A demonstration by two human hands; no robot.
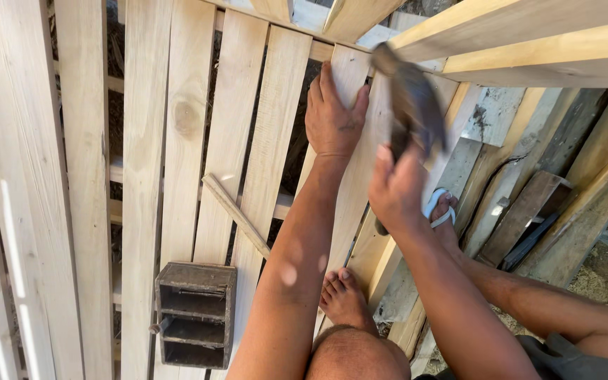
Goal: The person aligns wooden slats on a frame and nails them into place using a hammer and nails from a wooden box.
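Knee (pixel 360 355) lowest, right hand (pixel 397 191) fingers clenched round blurred hammer (pixel 411 105), left hand (pixel 332 116) flat on slat (pixel 346 183)

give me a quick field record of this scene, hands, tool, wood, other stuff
setting: slatted wood frame of pale planks lying flat, seen from above
left hand: palm down, pressing a plank near its top end
right hand: gripping a hammer, head raised and motion-blurred
feet: bare foot on the planks; other foot in a white sandal
loose stick: lying diagonally across the slats
box: small dark wooden box with compartments, on the slats at lower left
scrap boards: piled at right
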